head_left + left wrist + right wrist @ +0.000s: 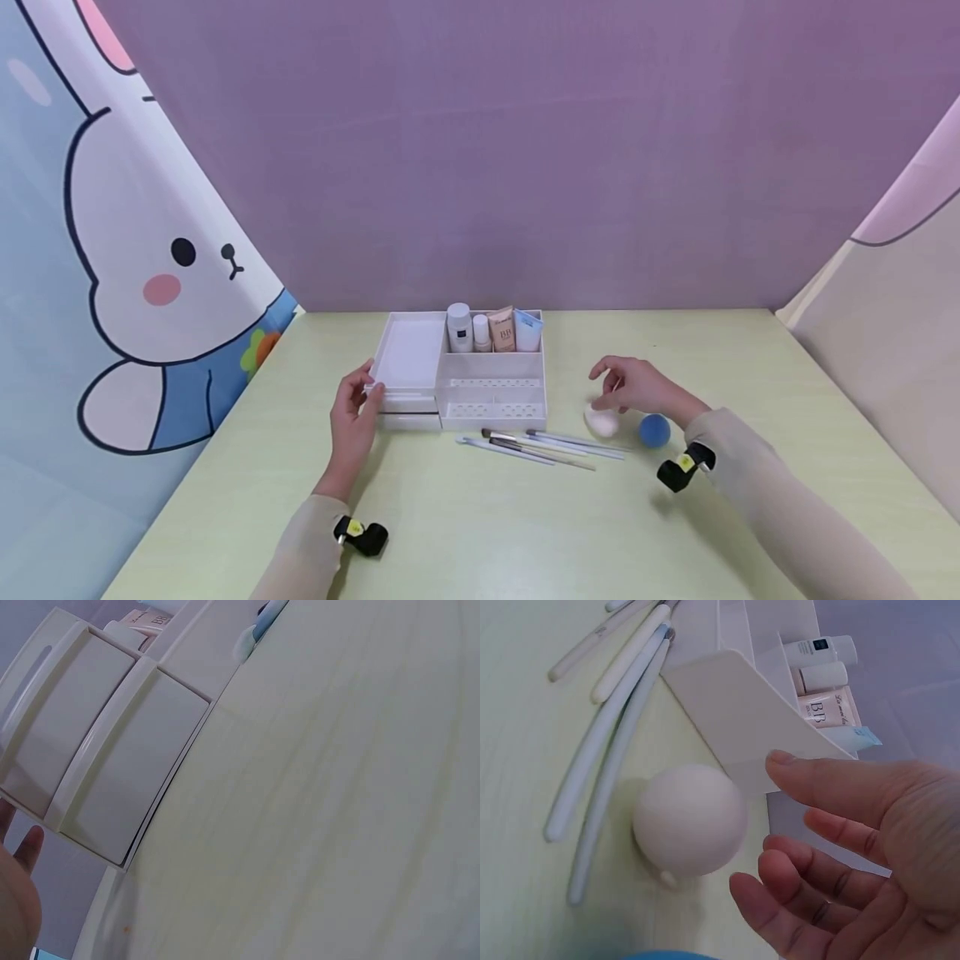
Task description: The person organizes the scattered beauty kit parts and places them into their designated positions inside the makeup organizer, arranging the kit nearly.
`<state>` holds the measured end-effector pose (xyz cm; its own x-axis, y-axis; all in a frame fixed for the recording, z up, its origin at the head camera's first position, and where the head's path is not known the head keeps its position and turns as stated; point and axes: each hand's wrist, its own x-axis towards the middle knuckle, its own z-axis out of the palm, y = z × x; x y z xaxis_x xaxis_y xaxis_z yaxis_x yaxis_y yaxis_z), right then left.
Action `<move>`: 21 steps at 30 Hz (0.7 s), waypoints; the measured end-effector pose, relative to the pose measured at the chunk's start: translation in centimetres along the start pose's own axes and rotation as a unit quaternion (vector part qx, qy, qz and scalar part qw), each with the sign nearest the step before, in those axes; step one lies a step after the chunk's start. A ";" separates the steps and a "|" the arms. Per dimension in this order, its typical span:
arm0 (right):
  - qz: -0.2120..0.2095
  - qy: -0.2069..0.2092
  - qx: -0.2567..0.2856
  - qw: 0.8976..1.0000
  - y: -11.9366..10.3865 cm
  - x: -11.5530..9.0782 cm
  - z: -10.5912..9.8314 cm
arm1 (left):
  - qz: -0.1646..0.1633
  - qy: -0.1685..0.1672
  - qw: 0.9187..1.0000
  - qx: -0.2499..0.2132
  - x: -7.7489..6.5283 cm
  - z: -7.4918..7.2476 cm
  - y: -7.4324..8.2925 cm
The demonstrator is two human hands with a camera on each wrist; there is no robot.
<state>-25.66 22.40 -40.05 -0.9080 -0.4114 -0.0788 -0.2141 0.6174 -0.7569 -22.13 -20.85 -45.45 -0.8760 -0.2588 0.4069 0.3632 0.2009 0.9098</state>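
Observation:
A white makeup organizer [491, 367] stands on the table. My left hand [354, 421] rests at its left front corner, fingers along the side and thumb near the drawer fronts [127, 765]. My right hand [636, 385] hovers just above and behind a round white ball [602, 422]. In the right wrist view, the fingers [802, 900] are loosely bent and spread, with a gap between them and the white ball [690, 820]. Close beside it, under my right wrist, lies a blue ball [655, 431].
Several makeup brushes [536, 450] lie in a loose pile before the organizer. Its back compartment holds a white bottle [460, 327], a smaller bottle [482, 333], a beige BB tube [502, 330] and a light blue tube [528, 331]. A purple backdrop [525, 167] rises behind the table.

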 end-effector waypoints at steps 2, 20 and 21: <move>0.003 -0.008 0.004 1.000 0.1 -0.3 0.1 | -0.001 0.000 1.000 -0.001 -0.2 0.1 1.0; -0.025 -0.010 -0.039 0.999 1.1 -1.4 1.0 | 0.004 0.002 1.000 -0.004 -0.8 0.3 3.3; -0.024 -0.008 -0.041 0.999 1.0 -1.4 1.0 | 0.004 0.002 1.000 -0.003 -0.8 0.3 3.4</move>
<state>-24.21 22.91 -41.38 -0.8900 -0.4527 -0.0546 -0.2868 0.6487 -0.7050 -20.30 -19.69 -42.74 -0.8715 -0.2618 0.4145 0.3722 0.1971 0.9070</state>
